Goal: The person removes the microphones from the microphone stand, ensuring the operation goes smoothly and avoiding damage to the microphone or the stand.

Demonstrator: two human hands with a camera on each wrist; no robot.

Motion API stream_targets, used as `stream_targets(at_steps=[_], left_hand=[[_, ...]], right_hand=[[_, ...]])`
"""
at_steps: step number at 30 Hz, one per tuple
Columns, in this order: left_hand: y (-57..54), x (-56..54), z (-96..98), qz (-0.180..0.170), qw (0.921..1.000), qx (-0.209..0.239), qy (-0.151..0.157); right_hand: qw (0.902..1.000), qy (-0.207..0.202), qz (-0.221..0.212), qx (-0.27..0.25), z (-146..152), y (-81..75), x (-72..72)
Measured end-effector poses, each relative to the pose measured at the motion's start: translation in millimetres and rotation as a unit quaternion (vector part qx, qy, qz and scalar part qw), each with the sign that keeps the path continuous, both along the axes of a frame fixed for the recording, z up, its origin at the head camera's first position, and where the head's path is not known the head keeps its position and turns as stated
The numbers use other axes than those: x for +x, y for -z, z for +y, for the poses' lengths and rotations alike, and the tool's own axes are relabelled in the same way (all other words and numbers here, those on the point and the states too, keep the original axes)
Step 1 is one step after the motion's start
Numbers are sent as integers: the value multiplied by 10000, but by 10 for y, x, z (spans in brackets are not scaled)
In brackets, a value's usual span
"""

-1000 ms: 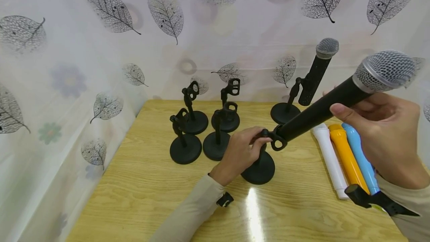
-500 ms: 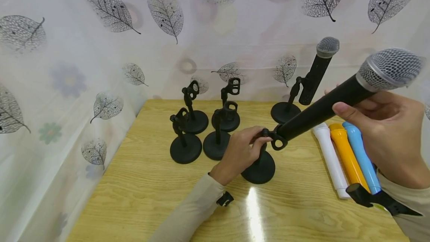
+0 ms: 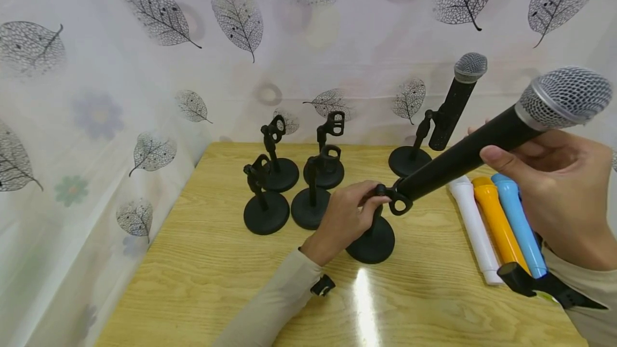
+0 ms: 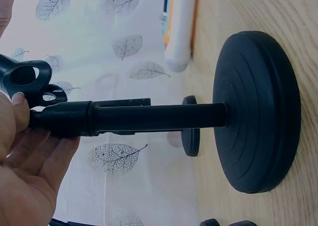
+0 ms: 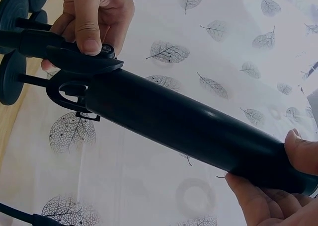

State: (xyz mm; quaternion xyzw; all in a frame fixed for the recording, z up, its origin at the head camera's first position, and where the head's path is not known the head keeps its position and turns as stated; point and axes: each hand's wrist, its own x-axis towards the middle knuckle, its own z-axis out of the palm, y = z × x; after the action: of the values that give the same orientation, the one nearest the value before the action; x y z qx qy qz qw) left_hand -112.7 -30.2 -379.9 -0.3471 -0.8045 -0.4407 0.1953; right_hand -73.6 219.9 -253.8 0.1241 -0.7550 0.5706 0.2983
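Observation:
My right hand (image 3: 569, 197) grips a black microphone (image 3: 463, 151) with a silver mesh head, fingers and thumb around the body below the head. The microphone slants down to the left, its tail end meeting the ring-shaped clip (image 3: 399, 202) of a small black microphone stand (image 3: 370, 245). How deep the tail sits in the clip cannot be told. My left hand (image 3: 343, 219) pinches the stand's top joint just under the clip. In the left wrist view the stand's pole (image 4: 164, 116) stands on its round base (image 4: 256, 112), which rests on the table.
Several stands with bare clips, among them one stand (image 3: 266, 213), stand to the left. A second microphone (image 3: 453, 108) sits in a stand at the back right. White (image 3: 477, 234), orange (image 3: 501, 224) and blue (image 3: 519, 224) microphone-shaped tubes lie beneath my right hand.
My right hand and the microphone's head have shifted slightly right, the head a little upward too. The tail stays at the clip; my left hand holds still on the stand.

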Motion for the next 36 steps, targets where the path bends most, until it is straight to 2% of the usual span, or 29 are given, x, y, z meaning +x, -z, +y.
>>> stream_targets(at_steps=[4,5,9,13,18,25,31,33,36], left_hand=[[-4,3,-2,6,10000,1,5],[-5,3,-3,7,10000,2,8],[-5,1,-1,15,10000,30,24],[-6,-1,1,11,10000,60,39],[-2,-1,1,-1,10000,64,55],[10,-6,1,0,9999,65,81],[11,-8,2,-19,9999,76,86],[7,-6,1,-16,9999,79,80],[4,-8,0,9,10000,66,69]], right_hand=[[9991,262,-39,334,5,-2,8],[9997,116,0,191,6,1,2],[9999,-17,86,135,9,4,-4],[9973,-559,211,-427,11,15,-20],[9843,-1295,405,-1131,11,31,-32],[9873,-1160,709,-824,-30,18,-7],[9891,-1100,712,-668,-28,13,-6],[9907,-1039,592,-651,-34,-4,4],[9977,-589,211,-245,-33,-29,25]])
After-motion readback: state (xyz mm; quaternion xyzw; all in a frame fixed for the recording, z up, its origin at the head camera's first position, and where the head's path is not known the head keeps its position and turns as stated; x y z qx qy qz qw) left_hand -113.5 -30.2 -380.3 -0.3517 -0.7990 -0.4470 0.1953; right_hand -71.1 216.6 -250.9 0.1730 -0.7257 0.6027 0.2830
